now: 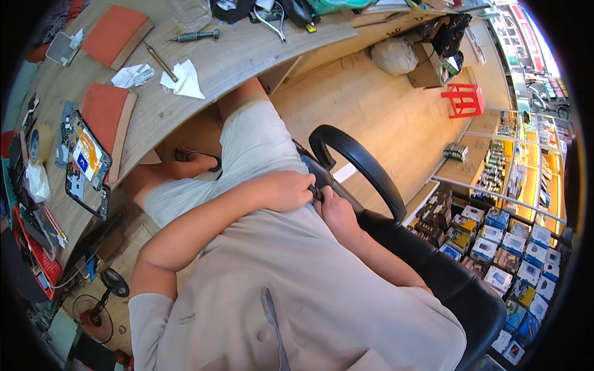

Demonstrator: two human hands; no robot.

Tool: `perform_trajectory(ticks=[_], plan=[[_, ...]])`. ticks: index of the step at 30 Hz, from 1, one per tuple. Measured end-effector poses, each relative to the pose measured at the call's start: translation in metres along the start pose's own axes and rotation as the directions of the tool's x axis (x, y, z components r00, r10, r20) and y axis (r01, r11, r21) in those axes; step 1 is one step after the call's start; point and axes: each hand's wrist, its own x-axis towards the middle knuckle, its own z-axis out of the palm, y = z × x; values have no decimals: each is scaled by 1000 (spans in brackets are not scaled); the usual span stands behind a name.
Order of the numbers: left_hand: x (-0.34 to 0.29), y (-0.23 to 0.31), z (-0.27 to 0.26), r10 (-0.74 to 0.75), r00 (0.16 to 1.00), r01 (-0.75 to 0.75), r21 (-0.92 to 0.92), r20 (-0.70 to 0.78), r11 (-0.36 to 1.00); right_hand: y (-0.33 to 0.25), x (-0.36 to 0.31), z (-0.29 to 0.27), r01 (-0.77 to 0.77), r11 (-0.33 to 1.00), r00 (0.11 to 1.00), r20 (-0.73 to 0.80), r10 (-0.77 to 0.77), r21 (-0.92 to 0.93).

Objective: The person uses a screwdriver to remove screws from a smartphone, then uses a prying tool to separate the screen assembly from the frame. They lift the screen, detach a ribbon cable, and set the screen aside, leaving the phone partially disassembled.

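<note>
Both my hands meet over my right hip, beside the black chair. My left hand (pixel 286 190) has its fingers closed around a small black thing (pixel 317 193), whose kind I cannot make out. From the other side, the fingers of my right hand (pixel 338 210) pinch the same thing. Most of it is hidden by the fingers. Away from the hands, an opened phone (pixel 90 153) with its inner parts showing leans by an orange-red block (pixel 105 117) on the desk.
The wooden desk (pixel 185 114) curves along the left, bearing a screwdriver (pixel 197 36), a tape roll (pixel 40 143), white tissues (pixel 185 80) and pliers (pixel 271 23). A black chair armrest (pixel 365 167) rises at my right. Farther right are a red stool (pixel 464 101) and stacked boxes (pixel 495 250).
</note>
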Motion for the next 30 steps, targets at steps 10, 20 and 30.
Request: perform_trajectory(ticks=[10,20,30], plan=[[-2,16,0,-86,994,66,247,73,967,-4,11,-16,76,996,995,69,-72,-56],[-59,-10,-23,-136,988,136,-8,-67,991,12,23,-53,-93,912,865,486,-124,399],[-214,-45,0,-259,892,281,6,-370,960,29,45,-46,-230,868,747,651,-133,441]])
